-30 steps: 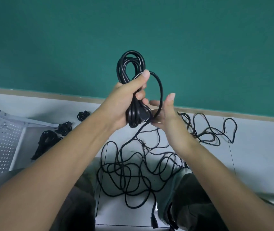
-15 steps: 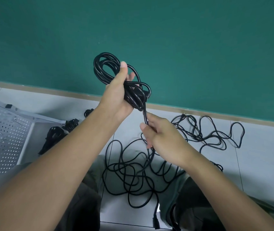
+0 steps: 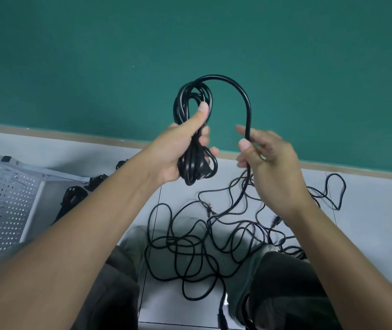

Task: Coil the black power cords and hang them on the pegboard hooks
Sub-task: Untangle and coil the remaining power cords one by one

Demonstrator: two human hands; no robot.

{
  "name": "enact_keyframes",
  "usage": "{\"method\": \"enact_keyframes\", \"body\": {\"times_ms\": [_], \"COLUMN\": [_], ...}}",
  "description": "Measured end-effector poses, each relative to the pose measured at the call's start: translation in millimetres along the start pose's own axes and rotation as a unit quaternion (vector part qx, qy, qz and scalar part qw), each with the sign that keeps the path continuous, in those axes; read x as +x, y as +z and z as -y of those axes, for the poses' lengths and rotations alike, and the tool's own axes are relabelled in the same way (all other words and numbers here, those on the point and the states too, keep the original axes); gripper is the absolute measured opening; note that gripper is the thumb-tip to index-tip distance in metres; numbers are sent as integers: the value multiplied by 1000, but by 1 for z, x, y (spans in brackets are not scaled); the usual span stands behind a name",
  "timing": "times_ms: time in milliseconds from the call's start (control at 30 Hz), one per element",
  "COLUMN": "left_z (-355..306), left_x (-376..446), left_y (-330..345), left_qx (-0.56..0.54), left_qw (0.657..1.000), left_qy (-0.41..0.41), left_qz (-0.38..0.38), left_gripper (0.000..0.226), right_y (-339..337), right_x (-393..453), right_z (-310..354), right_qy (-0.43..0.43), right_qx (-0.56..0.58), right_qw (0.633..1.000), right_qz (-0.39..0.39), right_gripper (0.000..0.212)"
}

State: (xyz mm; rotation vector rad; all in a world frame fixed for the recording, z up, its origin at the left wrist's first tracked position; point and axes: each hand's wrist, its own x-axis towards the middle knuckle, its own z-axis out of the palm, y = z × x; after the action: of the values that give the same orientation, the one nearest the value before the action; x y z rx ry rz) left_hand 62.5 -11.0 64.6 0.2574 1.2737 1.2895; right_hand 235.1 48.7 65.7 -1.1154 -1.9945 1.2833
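Note:
My left hand [image 3: 180, 151] grips a bundle of coiled black power cord [image 3: 191, 110] held upright in front of the green wall, thumb pressed along the loops. From the top of the coil one strand arches over to the right and runs down through my right hand [image 3: 266, 160], which pinches it between thumb and fingers. Below that hand the strand [image 3: 238, 198] drops to a loose tangle of black cord [image 3: 190, 248] spread on the pale floor between my knees. The white pegboard [image 3: 2, 206] lies at the left.
Several small coiled black cords [image 3: 76, 196] lie on the floor beside the pegboard's edge. More loose cord loops [image 3: 335, 186] trail to the right near the wall's tan baseboard [image 3: 71, 135]. A plug end [image 3: 222, 317] lies at the bottom between my legs.
My right hand rose from below the coil to beside it, drawing a new loop of cord up and over. My left hand turned the coil upright and moved right.

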Motion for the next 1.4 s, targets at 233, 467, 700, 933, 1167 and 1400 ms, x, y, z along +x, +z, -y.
{"method": "enact_keyframes", "body": {"times_ms": [233,467,700,933,1167,1400], "left_z": [11,12,10,13,12,13], "left_x": [-3,-3,-7,-4,-9,-15], "left_y": [9,8,11,9,14,17], "left_qx": [108,179,69,84,89,95], "left_qw": [992,978,991,991,987,984], "left_qy": [27,88,28,11,-1,-7], "left_qz": [59,51,107,104,136,150], "left_gripper": [45,44,36,40,56,42], "right_y": [-2,-9,-2,1,-10,-15], "right_x": [-2,6,5,2,6,13], "right_z": [8,13,10,10,23,14], "right_qy": [46,62,52,11,160,241], "right_qx": [49,158,45,-101,222,259], "right_qw": [998,985,996,993,961,921], "right_qz": [-18,-17,54,53,46,165], "right_gripper": [8,14,10,34,29,34]}}
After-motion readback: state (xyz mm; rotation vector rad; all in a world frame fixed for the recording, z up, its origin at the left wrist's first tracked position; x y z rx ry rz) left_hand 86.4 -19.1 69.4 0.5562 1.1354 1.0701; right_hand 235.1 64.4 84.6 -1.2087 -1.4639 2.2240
